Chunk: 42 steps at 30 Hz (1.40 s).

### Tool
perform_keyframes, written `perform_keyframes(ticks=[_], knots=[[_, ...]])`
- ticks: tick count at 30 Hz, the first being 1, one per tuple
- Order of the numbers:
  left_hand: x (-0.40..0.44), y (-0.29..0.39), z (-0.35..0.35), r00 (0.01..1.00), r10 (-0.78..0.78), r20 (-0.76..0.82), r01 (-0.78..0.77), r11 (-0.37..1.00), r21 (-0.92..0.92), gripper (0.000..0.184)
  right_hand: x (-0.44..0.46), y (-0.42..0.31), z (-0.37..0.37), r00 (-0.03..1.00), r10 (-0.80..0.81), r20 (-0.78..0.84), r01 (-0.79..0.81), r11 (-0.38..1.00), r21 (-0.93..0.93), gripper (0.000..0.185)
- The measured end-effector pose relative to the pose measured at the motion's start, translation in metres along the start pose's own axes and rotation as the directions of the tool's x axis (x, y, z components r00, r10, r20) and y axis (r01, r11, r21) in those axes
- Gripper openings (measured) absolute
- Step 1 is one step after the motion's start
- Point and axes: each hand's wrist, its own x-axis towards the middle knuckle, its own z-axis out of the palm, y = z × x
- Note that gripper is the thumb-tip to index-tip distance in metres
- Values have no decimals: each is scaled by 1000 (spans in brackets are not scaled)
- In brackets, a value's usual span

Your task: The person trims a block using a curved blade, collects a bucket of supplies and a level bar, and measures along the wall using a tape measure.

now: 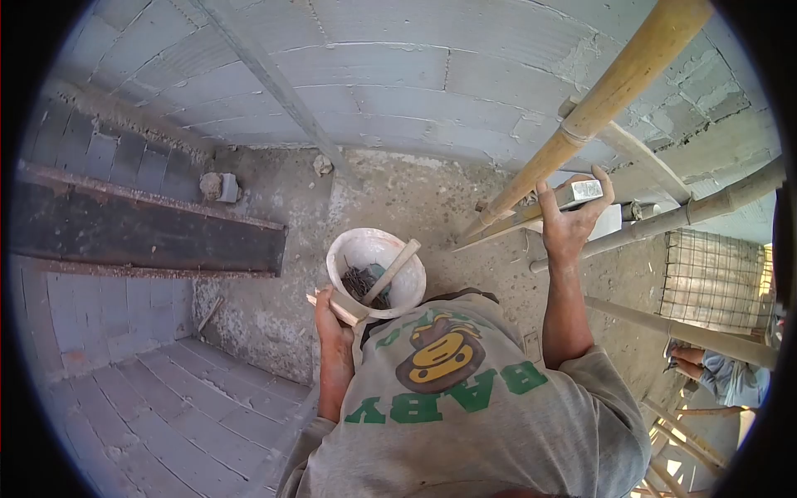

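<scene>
Above the rough grey concrete floor [465, 187], our right hand [571, 222] is raised beside a thick yellow bamboo pole [610, 91], its thumb and fingers gripping either side of a pale, square-ended bar [586, 192]. Our left hand [331, 319] is closed around a short, flat piece of pale wood [347, 308] at the near left rim of a round, whitish bucket [407, 246]. Inside it we see thin, dark metal pieces [359, 282] and a pale wooden handle [394, 272] leaning toward the far right rim. We cannot tell whether the left fingers also touch the bucket.
</scene>
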Motion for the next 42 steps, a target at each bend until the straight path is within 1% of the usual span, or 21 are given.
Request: perform_keyframes(ticks=[3, 4, 7, 10, 11, 12, 13, 16, 19, 22, 25, 29, 31, 34, 37, 40, 42], knots=[[26, 52, 26, 991, -80, 106, 69, 992, 105, 25, 15, -15, 46, 977, -210, 24, 212, 964, -159, 70], [44, 64, 23, 985, -89, 148, 70, 989, 127, 24, 14, -14, 59, 994, -107, 36, 109, 991, -73, 70], [78, 101, 17, 981, -68, 184, 28, 977, 214, 24, 28, -12, 92, 1000, 7, 12, -5, 985, -173, 71], [91, 131, 22, 981, -27, 191, -21, 969, 247, 25, 53, -18, 123, 997, 26, -77, -41, 977, -208, 72], [95, 135, 21, 982, -15, 190, -32, 969, 243, 25, 62, -18, 130, 996, -14, -91, -12, 961, -276, 71], [108, 140, 15, 976, -59, 209, 6, 970, 242, 26, 71, -18, 138, 994, -55, -91, 20, 939, -342, 70], [111, 145, 17, 986, -38, 165, -6, 966, 260, 27, 78, -17, 146, 992, -95, -84, 54, 915, -401, 69], [122, 149, 14, 992, 0, 129, -34, 966, 257, 26, 100, -16, 164, 999, 21, -35, -32, 934, -355, 67], [123, 155, 17, 995, 3, 102, -28, 969, 244, 25, 129, 10, 182, 993, -114, -13, 96, 886, -453, 66], [129, 154, 7, 996, -40, 85, 22, 977, 213, 24, 149, 35, 202, 998, -47, -31, 28, 889, -458, 64], [124, 144, 16, 999, -49, -9, 50, 983, 179, 24, 167, 37, 213, 997, 79, -24, -82, 916, -393, 64], [131, 141, 28, 995, -103, -16, 104, 981, 166, 24, 199, 65, 229, 998, 21, -60, -47, 889, -456, 69], [144, 138, 27, 995, -103, 4, 100, 981, 165, 23, 211, 78, 235, 997, -11, -83, -30, 877, -480, 72], [150, 136, 46, 995, -100, 15, 97, 982, 163, 23, 221, 83, 238, 997, 25, -72, -57, 874, -483, 74], [157, 137, 66, 998, -59, 13, 56, 985, 164, 24, 228, 83, 240, 995, 100, -7, -90, 865, -493, 70], [158, 140, 84, 998, -41, 40, 33, 984, 177, 26, 235, 92, 240, 992, 124, 19, -113, 946, -303, 68], [158, 145, 100, 997, -42, 69, 29, 983, 184, 27, 228, 92, 245, 994, 64, -90, -89, 947, -308, 66]])
